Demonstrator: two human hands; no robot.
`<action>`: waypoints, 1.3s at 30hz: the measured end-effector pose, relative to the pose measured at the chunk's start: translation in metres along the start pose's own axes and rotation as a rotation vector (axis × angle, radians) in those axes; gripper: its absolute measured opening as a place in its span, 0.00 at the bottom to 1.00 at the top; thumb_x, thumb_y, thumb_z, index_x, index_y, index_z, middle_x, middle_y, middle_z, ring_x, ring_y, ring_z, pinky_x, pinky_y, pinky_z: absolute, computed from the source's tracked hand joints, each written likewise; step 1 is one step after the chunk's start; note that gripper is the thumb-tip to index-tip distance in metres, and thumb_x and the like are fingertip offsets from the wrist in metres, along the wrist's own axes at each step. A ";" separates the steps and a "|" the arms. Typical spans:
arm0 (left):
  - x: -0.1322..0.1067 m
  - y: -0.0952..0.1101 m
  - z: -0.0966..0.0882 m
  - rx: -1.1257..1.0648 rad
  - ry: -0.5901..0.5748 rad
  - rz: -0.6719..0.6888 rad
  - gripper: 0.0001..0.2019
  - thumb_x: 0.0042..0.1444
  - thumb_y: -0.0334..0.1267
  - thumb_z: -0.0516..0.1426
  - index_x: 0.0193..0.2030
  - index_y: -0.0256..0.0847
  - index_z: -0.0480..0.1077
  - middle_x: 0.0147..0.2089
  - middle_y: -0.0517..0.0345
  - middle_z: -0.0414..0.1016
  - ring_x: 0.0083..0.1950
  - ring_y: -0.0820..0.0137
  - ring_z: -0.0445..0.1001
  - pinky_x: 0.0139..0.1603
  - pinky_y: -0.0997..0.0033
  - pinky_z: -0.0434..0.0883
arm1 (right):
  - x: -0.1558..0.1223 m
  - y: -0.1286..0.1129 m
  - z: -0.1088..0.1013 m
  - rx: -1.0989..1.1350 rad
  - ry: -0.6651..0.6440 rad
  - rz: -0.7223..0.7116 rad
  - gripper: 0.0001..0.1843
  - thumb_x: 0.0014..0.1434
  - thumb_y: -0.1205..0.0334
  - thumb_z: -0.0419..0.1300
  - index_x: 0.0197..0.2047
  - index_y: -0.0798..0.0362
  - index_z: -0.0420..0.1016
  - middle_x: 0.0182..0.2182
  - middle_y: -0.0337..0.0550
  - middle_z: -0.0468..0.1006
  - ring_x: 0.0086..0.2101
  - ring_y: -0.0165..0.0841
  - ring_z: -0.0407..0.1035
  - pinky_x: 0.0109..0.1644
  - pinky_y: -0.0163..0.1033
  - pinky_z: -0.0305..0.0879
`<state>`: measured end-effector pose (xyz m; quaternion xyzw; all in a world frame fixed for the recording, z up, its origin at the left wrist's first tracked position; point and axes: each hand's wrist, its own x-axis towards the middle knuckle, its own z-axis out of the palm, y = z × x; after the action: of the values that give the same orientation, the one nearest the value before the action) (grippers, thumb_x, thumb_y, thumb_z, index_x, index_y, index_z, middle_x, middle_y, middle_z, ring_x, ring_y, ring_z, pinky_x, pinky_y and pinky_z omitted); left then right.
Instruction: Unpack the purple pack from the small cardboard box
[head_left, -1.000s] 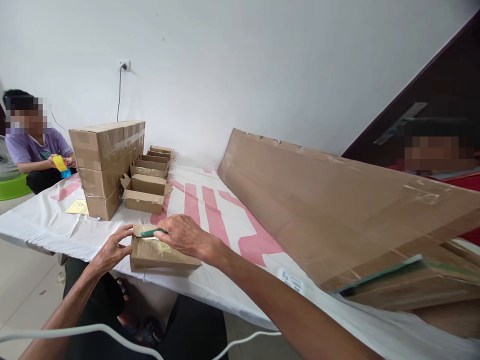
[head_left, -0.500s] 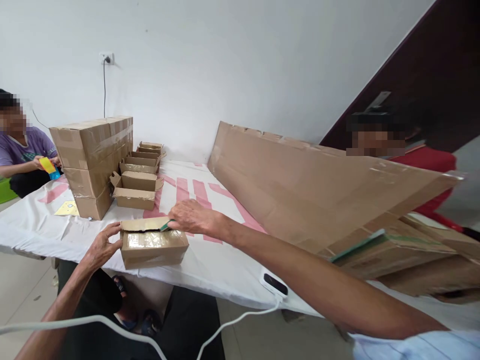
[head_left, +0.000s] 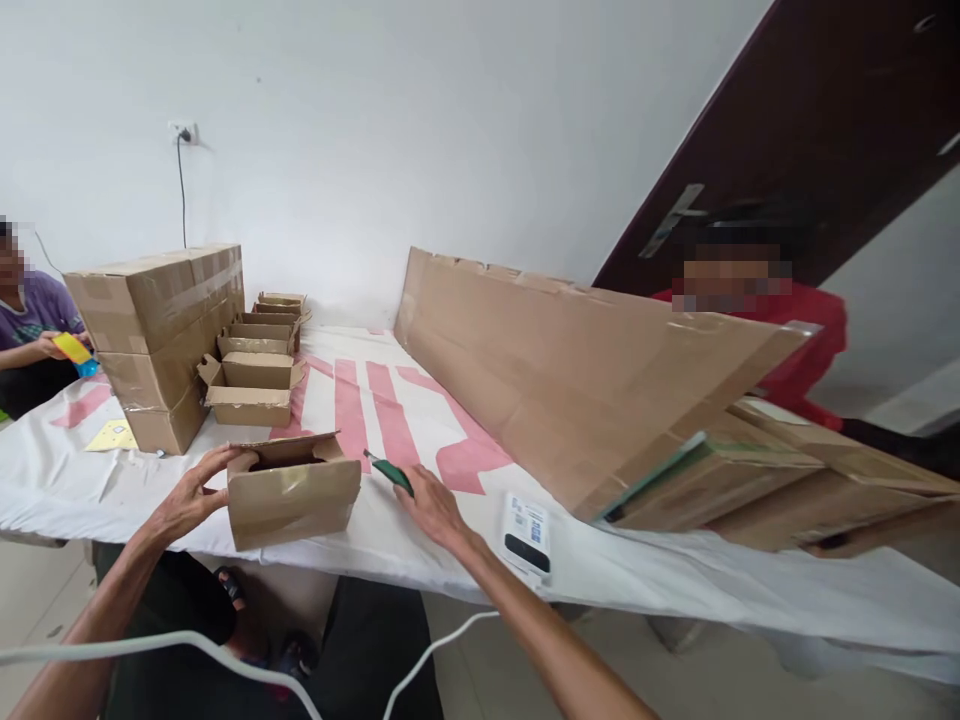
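Observation:
A small brown cardboard box (head_left: 292, 492) stands at the table's near edge, its taped lid flaps lifted and the top open. My left hand (head_left: 191, 487) holds its left end, fingers curled over the corner. My right hand (head_left: 431, 505) rests on the white and pink cloth (head_left: 450, 540) to the right of the box, closed on a green-handled cutter (head_left: 390, 472) that points back towards the box.
A stack of sealed cartons (head_left: 154, 335) and several open small boxes (head_left: 251, 390) stand at the left. A long cardboard sheet (head_left: 570, 370) and flat cartons (head_left: 750, 480) fill the right. A white device (head_left: 527, 530) with a cable lies nearby. One person sits far left (head_left: 30, 330), another in red behind the cardboard (head_left: 795, 340).
My right hand drew the cutter along the box top to the right, then came off and down onto the cloth. The box lid now stands open. My view shifted right.

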<state>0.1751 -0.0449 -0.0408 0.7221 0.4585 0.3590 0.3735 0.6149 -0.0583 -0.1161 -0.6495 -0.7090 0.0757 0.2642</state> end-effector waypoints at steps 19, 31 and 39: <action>0.036 0.021 -0.027 0.345 -0.238 0.024 0.55 0.37 0.58 0.76 0.73 0.46 0.65 0.64 0.43 0.74 0.66 0.46 0.75 0.64 0.50 0.76 | -0.009 -0.115 0.019 0.510 -0.057 -0.052 0.44 0.60 0.52 0.68 0.75 0.52 0.60 0.69 0.59 0.70 0.68 0.50 0.66 0.71 0.56 0.64; 0.047 -0.007 0.001 0.680 0.132 0.147 0.31 0.62 0.61 0.55 0.65 0.44 0.73 0.65 0.42 0.76 0.62 0.48 0.78 0.62 0.49 0.76 | 0.028 -0.148 -0.012 0.112 0.021 0.069 0.15 0.71 0.54 0.57 0.55 0.52 0.77 0.47 0.52 0.86 0.49 0.46 0.81 0.53 0.45 0.72; 0.016 0.016 -0.012 0.915 0.347 0.341 0.21 0.67 0.47 0.51 0.60 0.45 0.77 0.70 0.41 0.74 0.77 0.40 0.62 0.71 0.34 0.66 | 0.025 -0.114 -0.010 0.116 0.186 0.037 0.31 0.66 0.65 0.60 0.71 0.61 0.66 0.67 0.63 0.72 0.66 0.48 0.67 0.71 0.51 0.64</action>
<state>0.1763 -0.0327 -0.0184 0.8058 0.4995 0.2919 -0.1261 0.5188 -0.0529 -0.0496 -0.6502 -0.6640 0.0609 0.3642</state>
